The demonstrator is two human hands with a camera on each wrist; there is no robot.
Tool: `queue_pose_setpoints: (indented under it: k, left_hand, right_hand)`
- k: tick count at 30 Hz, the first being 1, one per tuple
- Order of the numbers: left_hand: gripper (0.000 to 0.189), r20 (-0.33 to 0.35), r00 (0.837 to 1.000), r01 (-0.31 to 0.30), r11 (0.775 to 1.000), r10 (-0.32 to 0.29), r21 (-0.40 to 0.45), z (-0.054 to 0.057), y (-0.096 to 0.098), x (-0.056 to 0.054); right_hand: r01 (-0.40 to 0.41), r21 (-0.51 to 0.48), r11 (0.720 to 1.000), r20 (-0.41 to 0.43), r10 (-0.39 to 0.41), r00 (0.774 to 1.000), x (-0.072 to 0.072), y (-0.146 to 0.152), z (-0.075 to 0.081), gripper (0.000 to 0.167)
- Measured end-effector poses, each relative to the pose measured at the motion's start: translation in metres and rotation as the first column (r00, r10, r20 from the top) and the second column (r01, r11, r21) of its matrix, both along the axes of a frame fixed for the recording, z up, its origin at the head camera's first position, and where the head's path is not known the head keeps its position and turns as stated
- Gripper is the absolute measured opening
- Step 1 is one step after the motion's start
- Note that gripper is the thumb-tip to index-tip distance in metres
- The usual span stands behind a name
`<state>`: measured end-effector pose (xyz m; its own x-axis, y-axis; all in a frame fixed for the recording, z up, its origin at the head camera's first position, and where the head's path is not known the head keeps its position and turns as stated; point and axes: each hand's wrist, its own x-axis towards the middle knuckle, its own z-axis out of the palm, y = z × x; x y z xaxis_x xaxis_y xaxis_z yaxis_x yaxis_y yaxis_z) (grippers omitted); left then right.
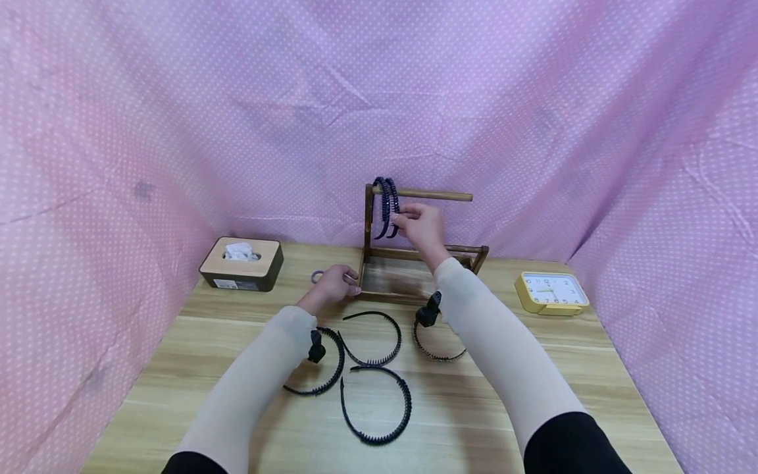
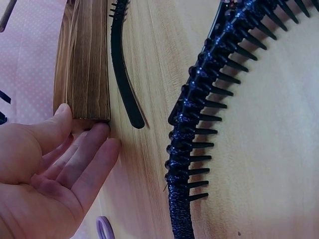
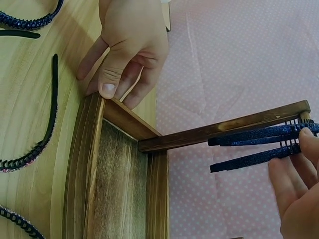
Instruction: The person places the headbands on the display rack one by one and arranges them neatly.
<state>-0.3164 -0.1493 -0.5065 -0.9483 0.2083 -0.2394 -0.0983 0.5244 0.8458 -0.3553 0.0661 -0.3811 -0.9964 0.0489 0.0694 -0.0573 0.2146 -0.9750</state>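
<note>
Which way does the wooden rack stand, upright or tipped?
Upright: the wooden rack sits base-down on the table, its post rising above.

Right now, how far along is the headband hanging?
Looks done: one headband hangs on the rod. In hand: the right hand holds a second headband there, while the left hand grips the wooden rack. Apparently left: four headbands on the table.
</note>
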Motion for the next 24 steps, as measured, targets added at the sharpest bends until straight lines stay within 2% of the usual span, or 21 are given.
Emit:
queue_pose_setpoints:
  k: [10,19,24]
  left_hand:
    - [0.037,-0.007,1.0,0.007,1.0,-0.007,0.008,0.003,0.0002,0.0005]
    - [0.037,0.003,1.0,0.006,1.0,-0.006,0.013,0.0045,0.0008,0.0021]
    - [0.038,0.007,1.0,0.006,1.0,-0.006,0.005,0.0042,0.0009,0.002]
  right_hand:
    - [0.022,0.071,0.997,-0.084,-0.016,0.996,0.0021,0.0004,-0.0044,0.023]
    - [0.015,0.066,0.998,-0.068,-0.01,0.998,0.0037,0.003,-0.0026,0.031]
    - [-0.012,0.096,0.995,-0.08,0.02,0.997,0.0062,0.0082,0.0003,0.035]
